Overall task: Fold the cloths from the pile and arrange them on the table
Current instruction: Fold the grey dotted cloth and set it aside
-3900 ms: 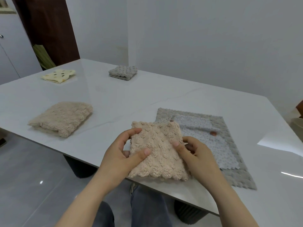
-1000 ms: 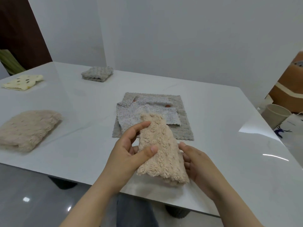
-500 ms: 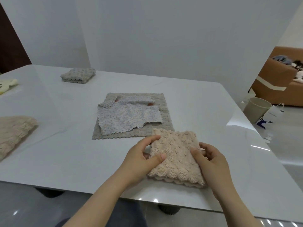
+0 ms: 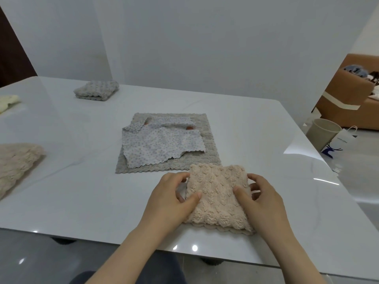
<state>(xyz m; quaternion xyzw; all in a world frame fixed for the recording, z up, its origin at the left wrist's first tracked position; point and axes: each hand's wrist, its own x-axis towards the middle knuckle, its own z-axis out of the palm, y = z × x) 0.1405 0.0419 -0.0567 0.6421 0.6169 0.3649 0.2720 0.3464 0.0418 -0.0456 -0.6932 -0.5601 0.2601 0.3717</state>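
A folded beige fluffy cloth (image 4: pixel 217 198) lies flat on the white table (image 4: pixel 82 181) near its front edge. My left hand (image 4: pixel 172 199) grips its left side, thumb on top. My right hand (image 4: pixel 260 201) grips its right side the same way. Just behind it lies the pile: a light floral cloth (image 4: pixel 160 146), crumpled, on top of a spread grey cloth (image 4: pixel 207 160). Three folded cloths sit apart on the table: a grey one (image 4: pixel 96 90) at the back, a yellow one (image 4: pixel 8 102) at the far left, and a beige one (image 4: pixel 16 162) at the left edge.
To the right of the table stand a beige bin (image 4: pixel 322 136), a white paper bag (image 4: pixel 338 144) and a brown sofa (image 4: pixel 352 95). The table's right front corner is near my right hand. A white wall rises behind the table.
The beige cloth has gone from held upright above the table to lying flat near the front edge, to the right of where it was. Both hands stayed on it.
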